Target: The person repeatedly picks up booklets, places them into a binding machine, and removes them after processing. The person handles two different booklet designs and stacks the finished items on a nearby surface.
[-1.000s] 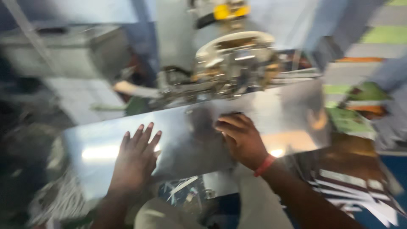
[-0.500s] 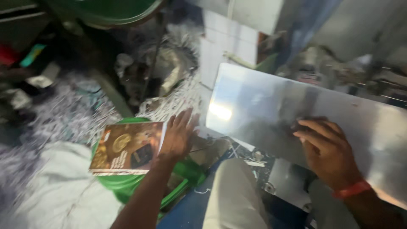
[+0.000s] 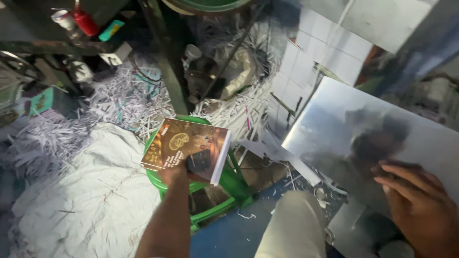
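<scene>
Above the left hand (image 3: 174, 174), brown book stack (image 3: 186, 149)

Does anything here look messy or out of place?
Yes: shredded paper strips lie strewn over the floor around the green stool, where the left hand lifts a stack of brown printed sheets.

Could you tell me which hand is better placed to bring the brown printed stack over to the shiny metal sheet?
The left hand: it already grips the brown printed stack, while the right hand rests flat on the shiny metal sheet.
</scene>
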